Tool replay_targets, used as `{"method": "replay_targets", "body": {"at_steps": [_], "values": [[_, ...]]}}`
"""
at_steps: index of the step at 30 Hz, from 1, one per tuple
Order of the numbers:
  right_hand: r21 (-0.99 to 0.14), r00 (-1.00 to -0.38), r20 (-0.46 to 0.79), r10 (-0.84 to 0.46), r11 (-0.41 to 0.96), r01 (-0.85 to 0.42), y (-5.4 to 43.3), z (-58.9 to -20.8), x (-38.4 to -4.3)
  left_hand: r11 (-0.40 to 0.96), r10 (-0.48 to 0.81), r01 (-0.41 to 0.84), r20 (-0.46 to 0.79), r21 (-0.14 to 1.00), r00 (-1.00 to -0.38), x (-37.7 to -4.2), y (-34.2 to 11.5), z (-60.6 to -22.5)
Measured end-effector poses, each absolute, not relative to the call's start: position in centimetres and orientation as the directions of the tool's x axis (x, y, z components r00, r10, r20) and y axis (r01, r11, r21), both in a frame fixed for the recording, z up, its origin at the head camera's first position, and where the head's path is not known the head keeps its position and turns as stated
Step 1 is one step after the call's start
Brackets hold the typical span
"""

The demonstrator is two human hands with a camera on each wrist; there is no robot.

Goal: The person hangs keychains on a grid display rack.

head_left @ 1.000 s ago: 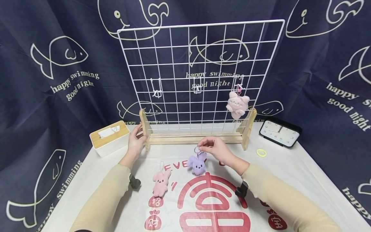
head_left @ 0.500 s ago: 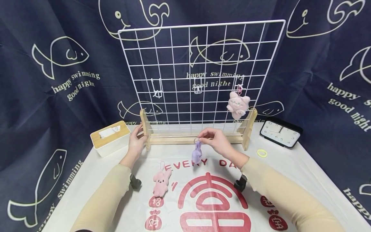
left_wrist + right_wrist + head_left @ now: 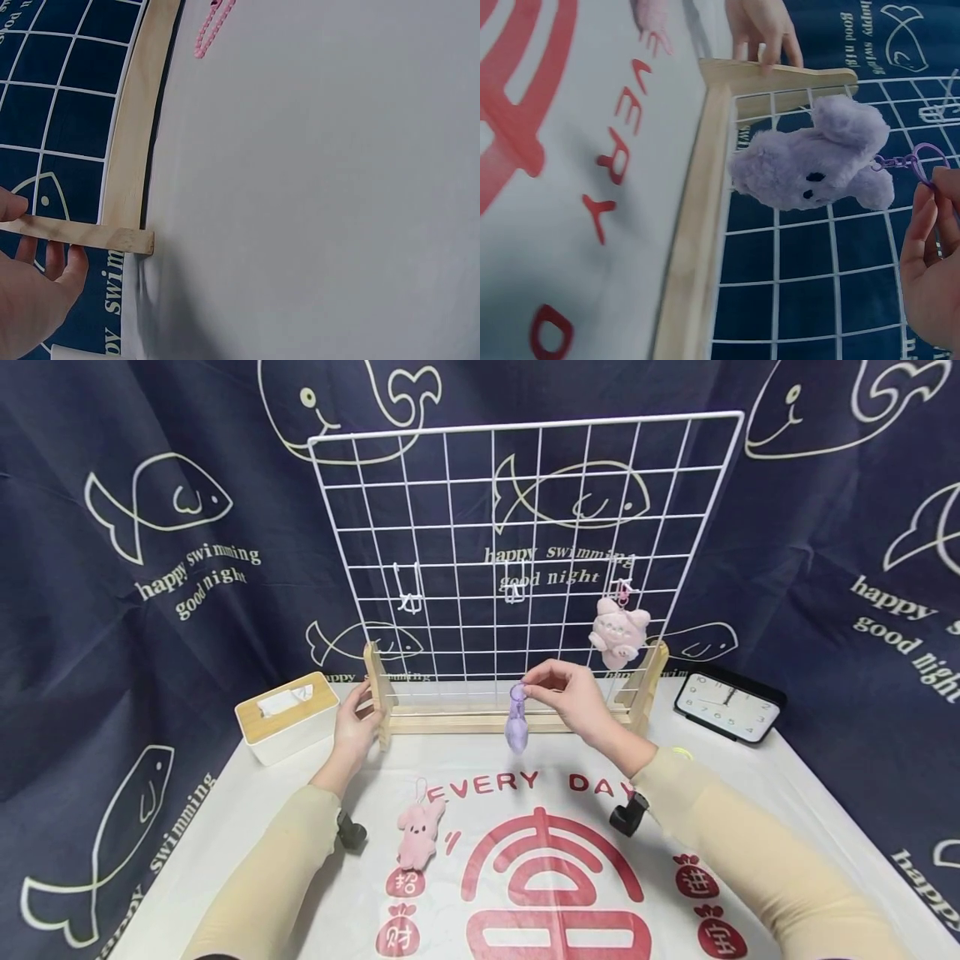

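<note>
My right hand (image 3: 573, 693) pinches the purple ring (image 3: 928, 159) of a fluffy purple plush keychain (image 3: 817, 161). The plush dangles from a short chain in front of the lower part of a white wire grid rack (image 3: 492, 481). At the rack's left end, my left hand (image 3: 354, 727) holds the wooden side leg (image 3: 82, 232), thumb on one side and fingers on the other. A pink plush keychain (image 3: 417, 835) lies on the table at centre left. Another pale pink plush (image 3: 619, 631) hangs from a hook on the grid's right side.
Two more white hooks hang on the grid, a left hook (image 3: 408, 597) and a middle hook (image 3: 513, 592). A tissue box (image 3: 288, 714) stands to the left, a clock (image 3: 727, 706) to the right. A yellow ring (image 3: 682, 752) is partly covered by the right sleeve.
My right hand has risen and moved toward the grid, lifting the purple plush, which has turned on its chain. The left hand stays on the wooden leg.
</note>
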State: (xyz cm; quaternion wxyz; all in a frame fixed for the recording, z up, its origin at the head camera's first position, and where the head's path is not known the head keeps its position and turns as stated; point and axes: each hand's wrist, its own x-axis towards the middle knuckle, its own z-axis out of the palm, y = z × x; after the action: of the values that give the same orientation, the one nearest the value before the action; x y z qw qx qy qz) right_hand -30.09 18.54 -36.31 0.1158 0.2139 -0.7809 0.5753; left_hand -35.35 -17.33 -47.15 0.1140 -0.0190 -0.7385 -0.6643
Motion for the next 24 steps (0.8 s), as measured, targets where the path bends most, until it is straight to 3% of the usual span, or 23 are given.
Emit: {"method": "replay_targets", "body": {"at_steps": [14,24], "values": [[-0.826,-0.856,0.483,-0.182,0.23,-0.515,18.4,-32.9,-30.5,0.114,-0.13,0.193,0.208,0.974,-0.97,-35.2,-17.5,-46.8],[-0.797,-0.824,0.557,-0.102,0.213,-0.565,17.7,-31.3,-30.4,0.114,-0.12,0.197,0.21,0.974,-0.97,-35.3,-17.3,-47.3]]}}
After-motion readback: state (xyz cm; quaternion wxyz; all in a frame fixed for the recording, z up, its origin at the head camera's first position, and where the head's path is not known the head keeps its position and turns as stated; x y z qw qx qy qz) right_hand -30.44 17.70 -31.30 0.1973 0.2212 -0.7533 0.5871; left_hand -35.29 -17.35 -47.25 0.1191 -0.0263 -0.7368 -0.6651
